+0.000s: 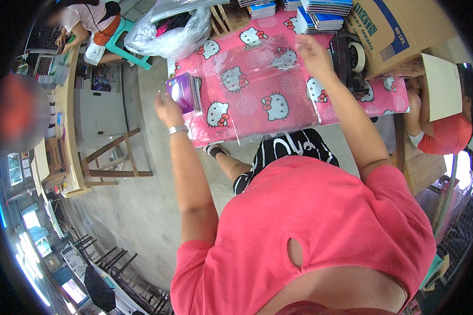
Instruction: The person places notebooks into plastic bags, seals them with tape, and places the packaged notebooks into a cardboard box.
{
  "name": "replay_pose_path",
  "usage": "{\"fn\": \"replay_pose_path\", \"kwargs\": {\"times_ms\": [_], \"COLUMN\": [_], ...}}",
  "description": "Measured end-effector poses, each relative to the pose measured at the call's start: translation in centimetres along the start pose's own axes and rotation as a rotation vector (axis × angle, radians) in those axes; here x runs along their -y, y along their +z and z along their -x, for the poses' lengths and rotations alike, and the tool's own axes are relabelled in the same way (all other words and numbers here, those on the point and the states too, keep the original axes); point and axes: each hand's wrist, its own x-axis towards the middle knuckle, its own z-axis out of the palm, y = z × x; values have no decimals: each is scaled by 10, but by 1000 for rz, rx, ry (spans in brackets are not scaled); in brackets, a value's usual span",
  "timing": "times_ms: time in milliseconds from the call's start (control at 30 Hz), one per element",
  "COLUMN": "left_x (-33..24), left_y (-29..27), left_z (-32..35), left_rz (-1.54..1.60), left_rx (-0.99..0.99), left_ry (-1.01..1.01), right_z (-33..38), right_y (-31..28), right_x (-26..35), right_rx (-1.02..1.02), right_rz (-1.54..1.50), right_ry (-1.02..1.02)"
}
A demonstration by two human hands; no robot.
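Tablecloth (pixel 210 73) lies pink above concrete floor (pixel 136 210), left hand (pixel 168 111) at purple notebook (pixel 180 94), right hand (pixel 314 58) blurred, grips unclear.

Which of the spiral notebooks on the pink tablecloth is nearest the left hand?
The purple-covered notebook, by the left hand. Its cover colour and place set it apart: the blue notebooks sit in stacks at the far side.

Looking steeply down from the wearer's head, left one of a side-by-side pair! Right up close over the pink shirt (pixel 320 220) at lower middle, then out along bare forearms (pixel 190 168) to left hand (pixel 169 109) and right hand (pixel 313 56), farther off by the pink table cover (pixel 257 105). Sweeping fisheye-wide, bending a wooden bench (pixel 67 123) at left, catching a cardboard box (pixel 418 26) upper right; upright, unmirrored, black around the rim.
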Motion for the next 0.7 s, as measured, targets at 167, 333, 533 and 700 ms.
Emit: {"fn": "replay_pose_path", "kwargs": {"times_ms": [167, 333, 533, 700], "left_x": [24, 25, 24, 22], "left_y": [-27, -21, -11, -4], "left_z": [-41, -54, -58, -56], "left_rz": [321, 281, 276, 300], "left_rx": [310, 417, 610, 556], "left_ry": [-622, -686, -667, -610], "right_z": [45, 50, 20, 17], "right_y": [100, 222, 247, 263], "right_x": [25, 50, 61, 73], "right_rx": [586, 795, 853, 706], "right_rz": [-59, -695, -830, -538], "right_ry": [-37, 492, 614, 516]}}
